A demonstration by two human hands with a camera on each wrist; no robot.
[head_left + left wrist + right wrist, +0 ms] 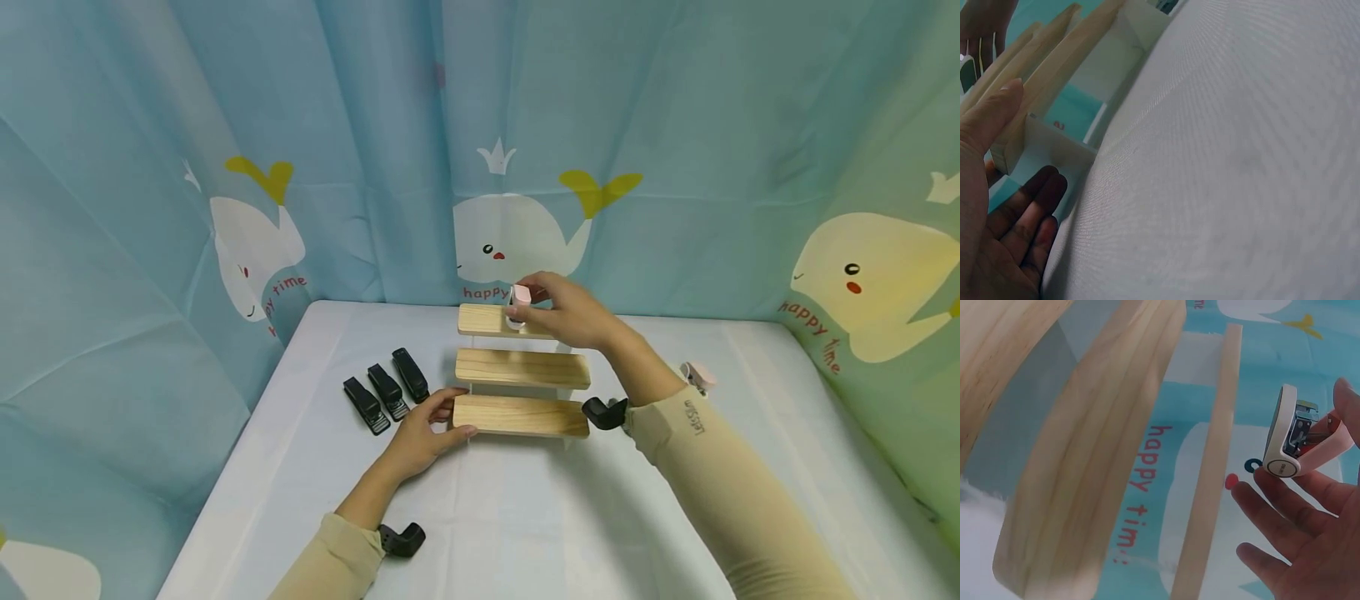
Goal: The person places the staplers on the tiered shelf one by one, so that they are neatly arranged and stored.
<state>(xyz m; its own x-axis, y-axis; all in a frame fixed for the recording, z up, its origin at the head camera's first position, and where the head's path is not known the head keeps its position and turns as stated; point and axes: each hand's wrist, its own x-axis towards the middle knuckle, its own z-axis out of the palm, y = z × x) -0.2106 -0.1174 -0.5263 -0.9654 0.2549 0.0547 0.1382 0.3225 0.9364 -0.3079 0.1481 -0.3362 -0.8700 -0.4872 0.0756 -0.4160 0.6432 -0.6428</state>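
A three-tier display rack with wooden shelves [522,368] and pale, see-through side supports stands on the table. My left hand [420,437] pinches the left end of its lowest shelf [521,416]; in the left wrist view the thumb [997,112] lies against the wood and the other fingers are below. My right hand [566,312] holds a small pink-and-white stapler [1285,434] between thumb and fingers, at the top shelf [480,320]. Whether the stapler touches that shelf I cannot tell. Its metal inside shows in the right wrist view.
Several black staplers [386,390] lie in a slanted row left of the rack. Another pink stapler [701,377] lies to the right, partly behind the right forearm. A blue curtain [390,167] with whale prints hangs behind the white-covered table [300,500].
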